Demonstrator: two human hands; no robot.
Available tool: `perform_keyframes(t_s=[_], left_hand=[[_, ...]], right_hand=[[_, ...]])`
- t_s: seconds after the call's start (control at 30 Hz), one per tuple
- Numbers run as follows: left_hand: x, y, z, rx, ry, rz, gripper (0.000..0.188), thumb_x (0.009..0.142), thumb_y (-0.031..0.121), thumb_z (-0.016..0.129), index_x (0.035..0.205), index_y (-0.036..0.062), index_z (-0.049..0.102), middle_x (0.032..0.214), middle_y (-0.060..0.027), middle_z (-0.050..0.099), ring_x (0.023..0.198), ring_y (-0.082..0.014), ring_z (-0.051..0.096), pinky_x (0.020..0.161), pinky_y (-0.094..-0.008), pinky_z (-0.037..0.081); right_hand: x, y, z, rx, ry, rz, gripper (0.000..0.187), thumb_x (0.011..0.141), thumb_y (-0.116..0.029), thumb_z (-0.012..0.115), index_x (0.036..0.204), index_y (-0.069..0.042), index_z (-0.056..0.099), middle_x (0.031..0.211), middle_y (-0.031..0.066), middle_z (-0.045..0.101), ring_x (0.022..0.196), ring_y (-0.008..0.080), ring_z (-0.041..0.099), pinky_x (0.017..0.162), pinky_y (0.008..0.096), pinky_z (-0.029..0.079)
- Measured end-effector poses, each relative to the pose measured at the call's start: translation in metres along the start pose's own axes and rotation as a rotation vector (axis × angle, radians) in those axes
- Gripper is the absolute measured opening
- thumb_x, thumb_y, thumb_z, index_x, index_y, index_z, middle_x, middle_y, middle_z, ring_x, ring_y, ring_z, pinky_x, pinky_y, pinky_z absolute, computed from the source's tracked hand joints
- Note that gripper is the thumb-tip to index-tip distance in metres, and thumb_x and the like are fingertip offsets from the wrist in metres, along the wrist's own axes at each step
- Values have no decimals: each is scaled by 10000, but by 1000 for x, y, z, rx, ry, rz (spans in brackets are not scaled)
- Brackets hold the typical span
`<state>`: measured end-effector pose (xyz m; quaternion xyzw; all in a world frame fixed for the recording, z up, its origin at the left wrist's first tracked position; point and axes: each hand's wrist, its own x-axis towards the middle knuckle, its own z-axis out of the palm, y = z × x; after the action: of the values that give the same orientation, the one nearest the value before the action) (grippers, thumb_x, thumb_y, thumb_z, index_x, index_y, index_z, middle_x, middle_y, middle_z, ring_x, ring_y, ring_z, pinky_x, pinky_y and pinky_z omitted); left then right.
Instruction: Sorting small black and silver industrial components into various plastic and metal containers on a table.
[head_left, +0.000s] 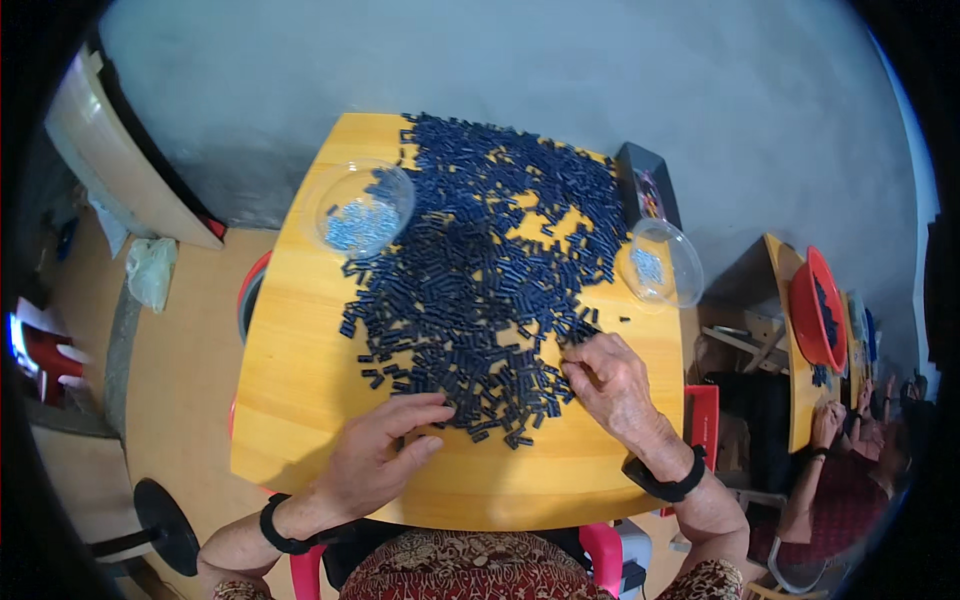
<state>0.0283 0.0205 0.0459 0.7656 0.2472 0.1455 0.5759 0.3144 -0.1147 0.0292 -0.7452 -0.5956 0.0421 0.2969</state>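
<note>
A broad heap of short black tube-like pieces (450, 265) covers the middle and far part of the yellow wooden table (290, 400). At the heap's near edge, my left hand (380, 455) has its fingers stretched forward and the thumb apart, fingertips beside the nearest pieces. My right hand (612, 385) is at the heap's right edge with its fingers curled and pinched together. Whatever may be between those fingertips is hidden. Small silvery metal parts (362, 226) lie in a clear round bowl (404, 192) at the far left.
A second clear bowl (688, 278) with silvery parts stands at the right edge, by a dark grey tray (630, 165). A red bin (703, 420) is right of the table. Further right, another person (840, 505) sits at a table with a red basin (808, 315).
</note>
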Motion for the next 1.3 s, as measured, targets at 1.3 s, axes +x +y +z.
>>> perform_keyframes(t_s=[1.3], left_hand=[[59,49,-49,66,256,1,578,947,101,508,1477,-73,358,709,-100,667,621,-135,640,621,-273,529]], right_hand=[[37,-98,-35,122,132,-445,352,764,50,726,1107,24,650,1008,180,654,892,347,635,773,407,516]])
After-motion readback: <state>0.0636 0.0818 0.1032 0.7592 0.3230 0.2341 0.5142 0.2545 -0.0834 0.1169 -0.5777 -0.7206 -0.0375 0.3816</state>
